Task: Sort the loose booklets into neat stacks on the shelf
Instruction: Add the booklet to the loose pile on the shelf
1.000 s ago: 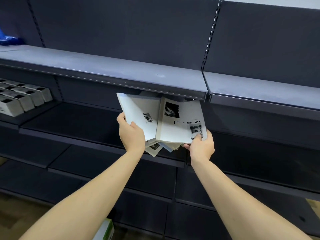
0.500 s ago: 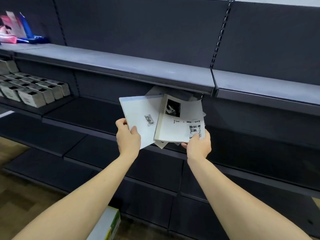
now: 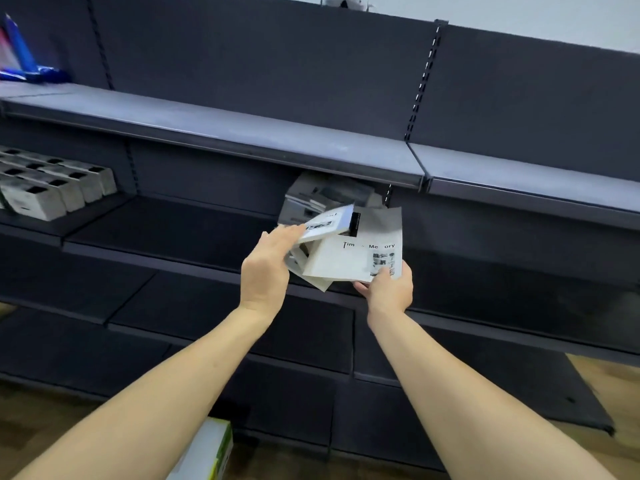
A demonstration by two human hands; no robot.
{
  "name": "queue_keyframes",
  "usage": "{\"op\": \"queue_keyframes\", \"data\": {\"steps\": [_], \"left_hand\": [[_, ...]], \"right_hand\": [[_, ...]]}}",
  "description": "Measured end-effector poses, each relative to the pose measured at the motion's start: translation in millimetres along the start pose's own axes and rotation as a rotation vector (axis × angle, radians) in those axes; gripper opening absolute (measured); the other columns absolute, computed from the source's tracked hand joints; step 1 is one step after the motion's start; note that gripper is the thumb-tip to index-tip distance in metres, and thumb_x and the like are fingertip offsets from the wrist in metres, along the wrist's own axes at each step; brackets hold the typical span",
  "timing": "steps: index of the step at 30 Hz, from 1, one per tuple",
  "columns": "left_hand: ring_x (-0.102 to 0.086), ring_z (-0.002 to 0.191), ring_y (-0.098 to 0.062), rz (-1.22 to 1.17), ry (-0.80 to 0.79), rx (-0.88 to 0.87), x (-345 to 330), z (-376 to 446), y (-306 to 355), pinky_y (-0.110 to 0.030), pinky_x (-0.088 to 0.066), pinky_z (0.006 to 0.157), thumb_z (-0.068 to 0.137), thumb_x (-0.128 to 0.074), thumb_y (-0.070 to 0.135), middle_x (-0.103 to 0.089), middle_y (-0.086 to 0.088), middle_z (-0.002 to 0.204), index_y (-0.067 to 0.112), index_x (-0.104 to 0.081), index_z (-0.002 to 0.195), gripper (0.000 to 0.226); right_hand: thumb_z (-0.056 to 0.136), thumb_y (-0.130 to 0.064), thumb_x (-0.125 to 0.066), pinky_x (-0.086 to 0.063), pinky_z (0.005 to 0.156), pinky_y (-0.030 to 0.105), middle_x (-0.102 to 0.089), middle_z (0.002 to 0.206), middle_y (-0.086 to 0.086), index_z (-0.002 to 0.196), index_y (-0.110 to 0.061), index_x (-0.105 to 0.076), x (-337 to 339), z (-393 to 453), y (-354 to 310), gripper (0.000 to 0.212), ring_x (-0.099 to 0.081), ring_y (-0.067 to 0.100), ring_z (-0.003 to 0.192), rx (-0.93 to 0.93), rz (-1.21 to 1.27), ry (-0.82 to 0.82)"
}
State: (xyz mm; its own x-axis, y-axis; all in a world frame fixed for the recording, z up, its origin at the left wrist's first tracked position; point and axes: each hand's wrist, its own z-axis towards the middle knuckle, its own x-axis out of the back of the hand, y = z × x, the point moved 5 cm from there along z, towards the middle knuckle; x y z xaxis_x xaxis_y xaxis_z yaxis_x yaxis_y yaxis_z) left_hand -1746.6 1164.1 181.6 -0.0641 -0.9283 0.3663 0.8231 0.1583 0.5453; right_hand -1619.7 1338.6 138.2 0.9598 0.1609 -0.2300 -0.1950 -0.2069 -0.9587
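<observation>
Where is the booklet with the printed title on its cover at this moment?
In the head view it is right of centre: the titled booklet is pinched at its lower corner by the right hand, in front of the shelf pile.

The shelves (image 3: 242, 133) are dark charcoal, their upper boards a paler dusty grey. The top booklet (image 3: 349, 261) is off-white with black lettering and small black-and-white photos. A thinner booklet (image 3: 327, 223) shows white with a pale blue edge. The boxes (image 3: 52, 188) at left are whitish with black squares. Blue packets (image 3: 20, 57) sit up high; a white-and-green box (image 3: 207, 452) is on the brown wooden floor (image 3: 41, 414).
</observation>
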Motion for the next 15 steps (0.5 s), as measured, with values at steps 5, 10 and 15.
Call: {"op": "queue_keyframes", "data": {"steps": [5,10,15], "left_hand": [[-0.062,0.117,-0.034,0.223,-0.016,-0.407,-8,-2,9,-0.064,-0.036,0.106,0.085,-0.046,-0.013,-0.070,-0.007,0.114,0.007,-0.072,0.113,0.044],[-0.063,0.116,-0.033,0.250,0.042,-0.599,-7,-4,19,-0.065,-0.037,0.104,0.103,-0.028,-0.003,-0.074,-0.006,0.104,0.007,-0.077,0.102,0.050],[-0.062,0.116,-0.034,0.275,0.069,-0.698,-7,9,37,-0.071,-0.036,0.100,0.109,-0.024,0.012,-0.075,-0.004,0.101,0.007,-0.078,0.097,0.055]], "right_hand": [[0.100,-0.010,-0.041,-0.058,0.053,0.027,-0.066,0.115,-0.001,0.131,-0.026,-0.057,5,-5,-1,0.038,-0.072,0.025,0.094,-0.002,0.021,0.009],[0.101,-0.009,-0.046,-0.058,0.052,0.026,-0.066,0.116,-0.001,0.131,-0.027,-0.059,7,0,-5,0.037,-0.072,0.025,0.095,-0.017,0.069,0.024],[0.100,-0.008,-0.048,-0.058,0.053,0.025,-0.067,0.116,-0.001,0.129,-0.026,-0.061,8,11,-11,0.037,-0.072,0.021,0.094,-0.037,0.128,0.023]]}}
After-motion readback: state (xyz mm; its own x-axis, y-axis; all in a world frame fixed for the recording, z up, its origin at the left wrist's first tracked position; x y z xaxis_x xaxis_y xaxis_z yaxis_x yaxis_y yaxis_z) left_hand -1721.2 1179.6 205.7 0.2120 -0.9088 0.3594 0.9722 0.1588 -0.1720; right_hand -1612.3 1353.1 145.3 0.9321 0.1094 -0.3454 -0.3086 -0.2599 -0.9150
